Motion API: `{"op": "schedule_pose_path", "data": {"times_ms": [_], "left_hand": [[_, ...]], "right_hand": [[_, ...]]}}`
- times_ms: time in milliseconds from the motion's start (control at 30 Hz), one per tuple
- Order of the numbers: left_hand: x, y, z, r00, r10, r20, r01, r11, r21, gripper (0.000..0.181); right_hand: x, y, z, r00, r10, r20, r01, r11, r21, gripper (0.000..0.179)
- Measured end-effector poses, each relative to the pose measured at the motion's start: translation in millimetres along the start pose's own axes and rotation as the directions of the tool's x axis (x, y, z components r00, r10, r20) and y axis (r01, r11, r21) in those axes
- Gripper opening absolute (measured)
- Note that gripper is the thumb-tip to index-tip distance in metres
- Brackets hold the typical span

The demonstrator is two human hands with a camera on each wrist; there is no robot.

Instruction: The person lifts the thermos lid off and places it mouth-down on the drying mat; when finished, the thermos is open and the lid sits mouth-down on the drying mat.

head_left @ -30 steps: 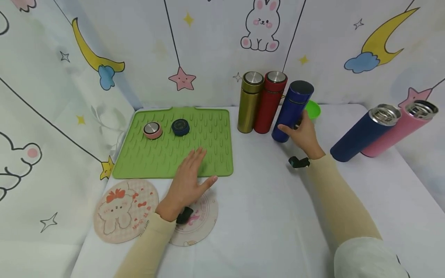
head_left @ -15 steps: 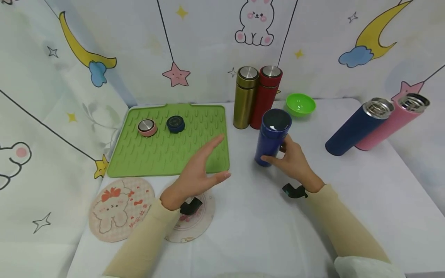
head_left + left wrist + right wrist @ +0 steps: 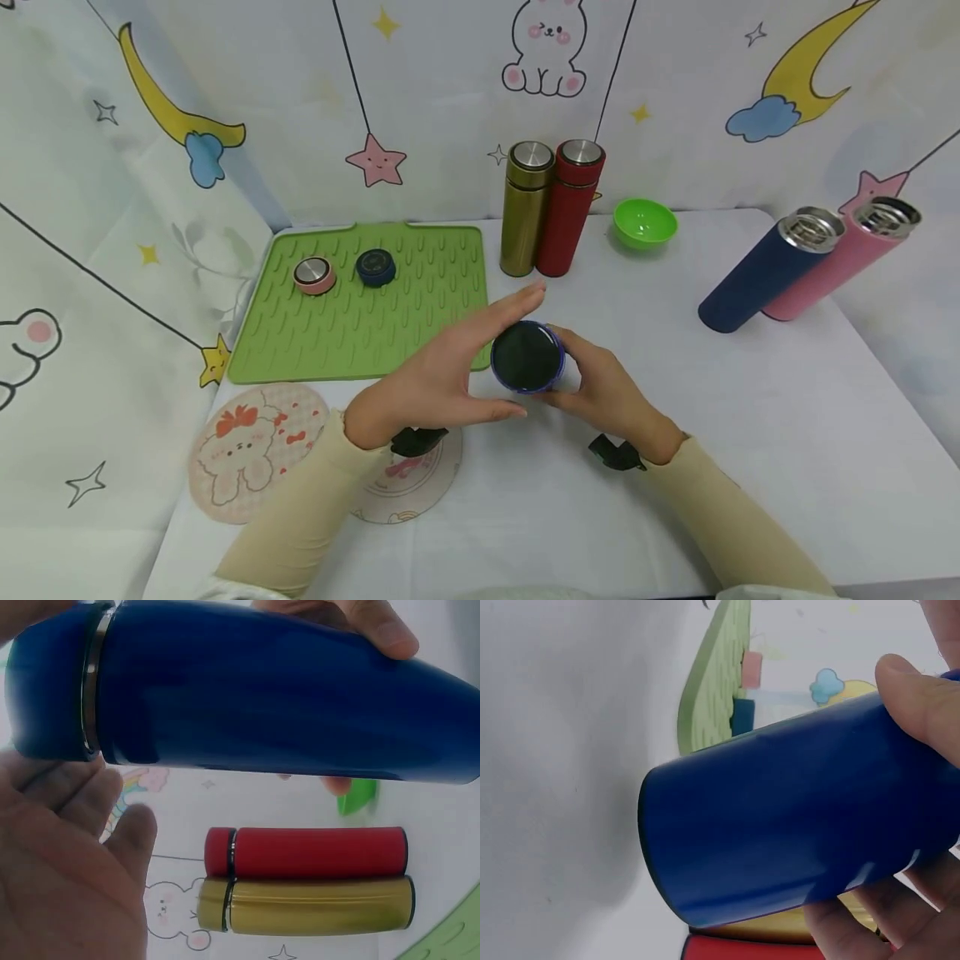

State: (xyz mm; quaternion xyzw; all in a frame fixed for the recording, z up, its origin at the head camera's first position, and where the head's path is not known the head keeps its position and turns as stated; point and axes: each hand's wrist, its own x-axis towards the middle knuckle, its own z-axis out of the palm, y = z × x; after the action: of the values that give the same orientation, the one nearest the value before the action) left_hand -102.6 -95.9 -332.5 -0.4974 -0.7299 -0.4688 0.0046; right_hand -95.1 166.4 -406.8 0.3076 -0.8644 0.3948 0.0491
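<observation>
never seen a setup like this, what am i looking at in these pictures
There is no machine here: you see a person's bare left hand and right hand. The wide pictures are taken from the person's head, the two close ones from the wrists.

On the white table are a gold bottle, a red bottle, an open dark blue bottle, an open pink bottle and a green bowl. A green mat carries a pink lid and a dark blue lid.

The right hand has a blue bottle in its grip; the left hand is open around its cap, contact unclear.
</observation>
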Motion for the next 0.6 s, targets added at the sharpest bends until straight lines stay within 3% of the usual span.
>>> {"op": "schedule_pose_path", "data": {"times_ms": [200, 367, 500, 600], "left_hand": [[-4.1, 4.7, -2.2, 0.996, 0.069, 0.063, -0.061, 0.990, -0.129, 0.090], [-5.5, 6.3, -0.5, 0.993, 0.093, 0.067, -0.081, 0.984, -0.160, 0.082], [-7.0, 5.3, 5.4, 0.995, 0.097, -0.010, -0.098, 0.985, -0.145, 0.078], [-7.9, 5.2, 14.3, 0.990, 0.081, -0.118, -0.096, 0.988, -0.122, 0.078]], "right_hand": [[-5.1, -1.2, 2.5, 0.997, -0.077, 0.015, 0.078, 0.996, -0.039, 0.090], [-7.9, -3.3, 0.8, 0.992, -0.122, -0.008, 0.121, 0.987, -0.102, 0.085], [-9.4, -3.3, -0.4, 0.990, -0.137, -0.039, 0.132, 0.984, -0.117, 0.089], [-11.3, -3.8, 0.5, 0.988, -0.126, -0.091, 0.116, 0.987, -0.113, 0.093]]}}
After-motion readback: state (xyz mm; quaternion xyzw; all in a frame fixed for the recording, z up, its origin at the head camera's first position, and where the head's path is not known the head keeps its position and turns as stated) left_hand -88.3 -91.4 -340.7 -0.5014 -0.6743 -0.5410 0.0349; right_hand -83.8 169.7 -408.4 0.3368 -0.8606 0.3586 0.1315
